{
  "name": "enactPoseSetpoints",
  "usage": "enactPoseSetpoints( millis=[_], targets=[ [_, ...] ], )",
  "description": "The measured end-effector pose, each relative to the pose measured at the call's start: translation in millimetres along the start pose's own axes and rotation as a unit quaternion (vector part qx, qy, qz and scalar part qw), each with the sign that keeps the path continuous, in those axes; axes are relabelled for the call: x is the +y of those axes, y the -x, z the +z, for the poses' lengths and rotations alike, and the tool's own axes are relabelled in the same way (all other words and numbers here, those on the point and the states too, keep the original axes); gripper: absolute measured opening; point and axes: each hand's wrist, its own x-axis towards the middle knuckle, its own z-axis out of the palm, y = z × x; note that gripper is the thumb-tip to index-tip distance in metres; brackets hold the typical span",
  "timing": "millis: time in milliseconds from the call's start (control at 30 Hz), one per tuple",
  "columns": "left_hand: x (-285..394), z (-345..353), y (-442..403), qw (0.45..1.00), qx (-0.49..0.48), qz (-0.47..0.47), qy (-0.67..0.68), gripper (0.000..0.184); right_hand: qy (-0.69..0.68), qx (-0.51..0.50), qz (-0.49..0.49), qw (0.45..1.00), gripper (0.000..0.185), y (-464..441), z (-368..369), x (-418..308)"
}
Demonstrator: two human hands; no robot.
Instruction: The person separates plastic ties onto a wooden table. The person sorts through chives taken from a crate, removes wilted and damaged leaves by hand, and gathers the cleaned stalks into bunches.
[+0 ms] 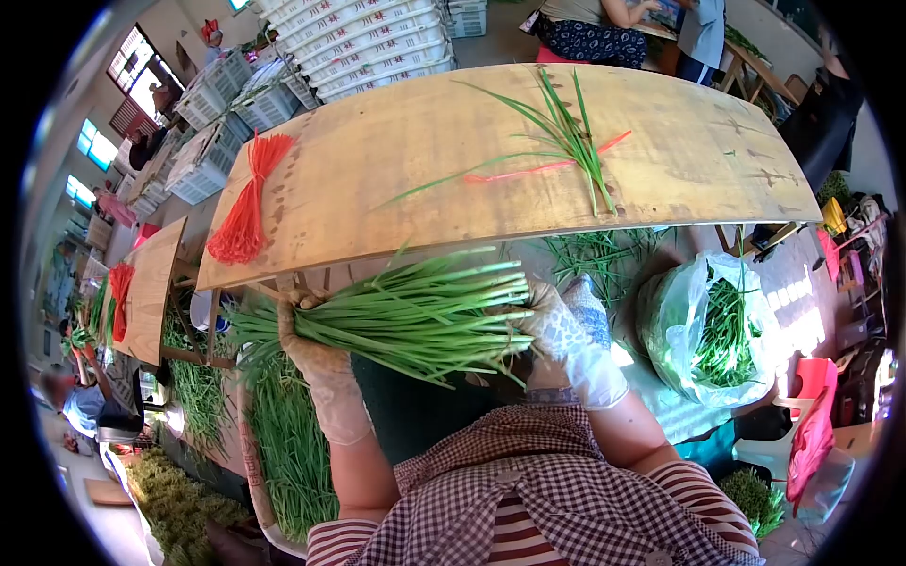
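A thick bunch of long green garlic chives (406, 316) lies crosswise in front of my body, below the near edge of the table. My gloved left hand (304, 351) is closed round its leafy end at the left. At the pale stem ends, my gloved right hand (552, 325) grips the bunch, its fingers partly hidden among the stalks. On the wooden table (396, 189), a few loose chives (571, 141) lie across a red tie strip (519, 174). A bundle of red ties (250, 203) rests at the table's left end.
A basin of chives (288, 443) stands at my left. To the right is a clear plastic bag (661, 311) with greens inside. Scattered chives (604, 259) lie under the table. White crates (363, 47) are stacked behind it. Another person (85, 406) is at the far left.
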Motion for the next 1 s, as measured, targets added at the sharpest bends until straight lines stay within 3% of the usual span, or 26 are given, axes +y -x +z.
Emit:
enactPoseSetpoints(
  millis=[33,133,167,267,300,333,400,433,467,500,633,733,800,833,967,1000],
  targets=[
    [-1.0,-1.4,0.0,1.0,-0.003,0.013,-0.021,0.019,0.054,-0.02,-0.003,0.998,0.027,4.1,-2.2,-5.6],
    [-5.1,7.7,1.3,0.998,0.003,0.028,-0.05,0.019,0.047,-0.041,-0.04,0.997,0.025,2.3,-7.4,3.6],
    [-4.4,11.3,1.8,0.999,0.015,0.019,-0.038,0.02,0.12,-0.065,-0.074,0.988,0.023,2.0,-11.0,-1.8],
    [4.2,11.2,-0.4,1.0,0.025,-0.004,-0.015,0.019,0.05,0.015,-0.006,0.999,0.019,22.7,-19.3,-23.9],
    [11.7,9.3,-2.4,1.0,0.024,-0.011,-0.01,0.019,-0.024,-0.075,-0.078,0.994,0.02,23.7,-31.2,-28.1],
    [21.0,5.6,-5.2,1.0,0.03,0.001,-0.001,0.019,-0.103,-0.126,-0.084,0.983,0.023,29.5,-46.7,-31.2],
    [41.3,-9.0,-9.6,0.999,0.042,0.024,0.018,0.019,-0.209,-0.099,-0.119,0.966,0.026,38.9,-79.1,-36.5],
    [46.5,-20.7,-13.8,0.999,0.007,0.047,-0.017,0.019,-0.05,-0.008,-0.132,0.99,0.025,37.9,-80.3,-34.8],
    [48.3,-22.3,-13.2,0.997,0.035,0.067,-0.031,0.019,0.111,0.084,-0.141,0.98,0.025,37.5,-74.4,-38.1],
    [49.2,-23.5,-12.4,0.993,0.064,0.087,-0.045,0.019,0.269,0.172,-0.146,0.936,0.026,37.2,-66.9,-41.1],
    [32.8,-1.2,0.1,0.982,0.131,0.116,-0.071,0.02,0.052,0.131,-0.1,0.985,0.034,35.2,-6.6,-42.8],
    [18.0,18.9,12.0,0.982,0.142,0.111,-0.053,0.02,0.242,0.193,-0.27,0.912,0.036,17.7,23.3,-18.3],
    [7.3,19.6,15.3,0.992,0.07,0.093,-0.039,0.02,0.359,0.217,-0.353,0.836,0.035,11.7,48.6,-22.3],
    [5.4,17.6,17.3,0.995,0.036,0.082,-0.034,0.021,0.333,0.254,-0.302,0.856,0.03,6.5,61.3,-12.5],
    [8.4,14.0,11.3,0.997,-0.018,0.073,-0.01,0.02,0.245,0.214,-0.327,0.887,0.022,-9.2,30.2,10.6],
    [16.5,9.8,10.9,0.998,-0.034,0.057,0.01,0.02,-0.018,0.175,-0.244,0.954,0.02,-1.7,30.6,-0.8]
  ],
)
